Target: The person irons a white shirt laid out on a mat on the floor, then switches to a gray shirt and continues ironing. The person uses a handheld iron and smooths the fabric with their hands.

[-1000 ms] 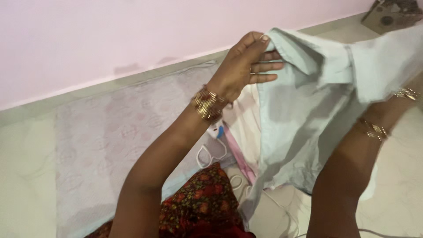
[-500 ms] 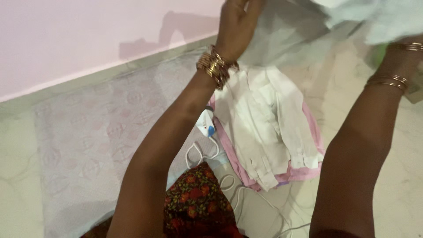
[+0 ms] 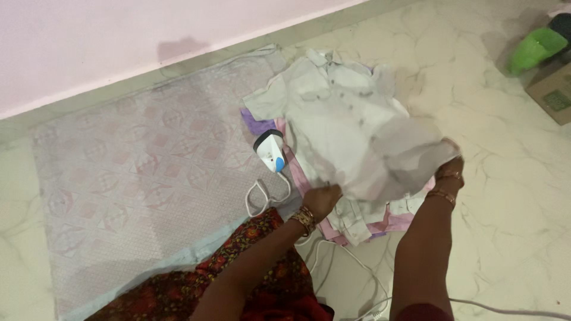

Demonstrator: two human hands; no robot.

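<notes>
A pale grey-white shirt lies spread on top of a pile of folded clothes, its collar toward the wall. My left hand grips the shirt's near hem on the left; gold bangles ring that wrist. My right hand holds the hem's right corner and is partly hidden under the cloth. A small white and blue iron stands upright just left of the pile, beside my left hand, with its white cord looped below it.
A patterned pale mat covers the floor on the left, up to the pink wall. Marble floor stretches to the right. A green bag and a cardboard box sit at the far right. My red patterned garment is below.
The shirt was held up in the air with both hands raised. It has come down onto the pile of clothes, and both hands now hold its near hem low.
</notes>
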